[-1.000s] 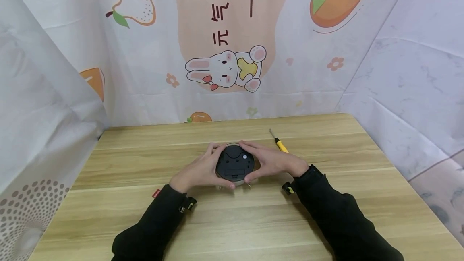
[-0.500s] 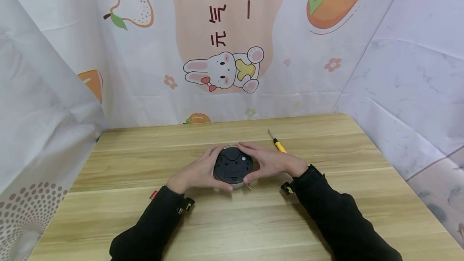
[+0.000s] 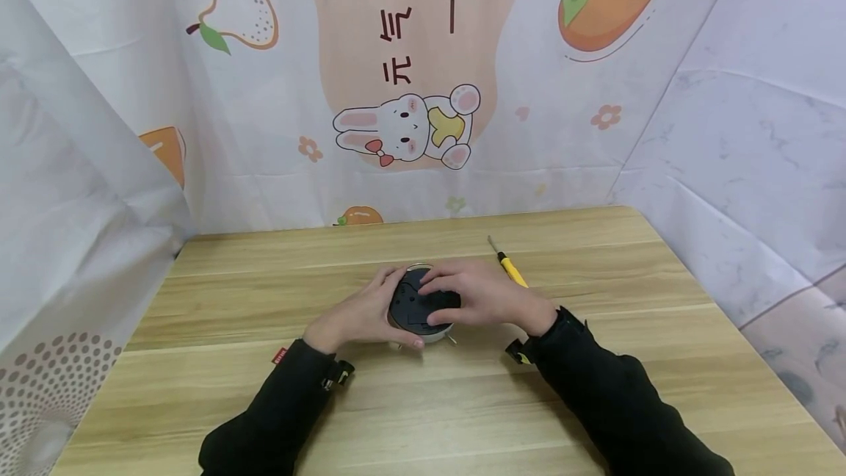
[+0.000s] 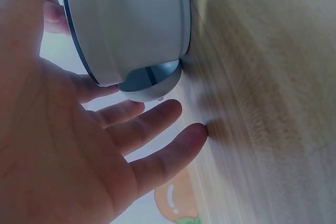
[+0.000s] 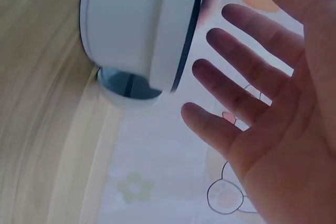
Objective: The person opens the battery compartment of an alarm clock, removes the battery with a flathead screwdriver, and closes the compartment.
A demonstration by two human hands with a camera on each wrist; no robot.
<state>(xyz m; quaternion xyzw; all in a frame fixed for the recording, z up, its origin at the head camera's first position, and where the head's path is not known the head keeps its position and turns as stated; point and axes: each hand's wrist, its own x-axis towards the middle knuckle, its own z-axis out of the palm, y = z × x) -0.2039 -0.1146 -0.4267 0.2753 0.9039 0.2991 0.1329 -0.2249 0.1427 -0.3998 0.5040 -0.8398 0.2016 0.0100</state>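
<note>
A round twin-bell alarm clock (image 3: pixel 408 307) lies face down on the wooden table, its black back up and short metal legs toward me. My left hand (image 3: pixel 363 314) holds its left side, thumb at the near edge and index finger at the far edge. The white casing (image 4: pixel 128 19) and a domed bell (image 4: pixel 157 90) show in the left wrist view, the other left fingers spread below them. Over the right half of the back hovers my right hand (image 3: pixel 485 292), covering that part. In the right wrist view its loosely bent fingers (image 5: pixel 231 85) stand apart from the casing.
A yellow-and-black screwdriver (image 3: pixel 509 264) lies behind my right hand, its tip pointing away. The wooden table (image 3: pixel 449 417) reaches back to a printed cloth curtain (image 3: pixel 264 131), with more cloth at both sides.
My right hand has let go of the clock's right edge and moved up over its back. The left hand keeps its hold, and the clock stays in place.
</note>
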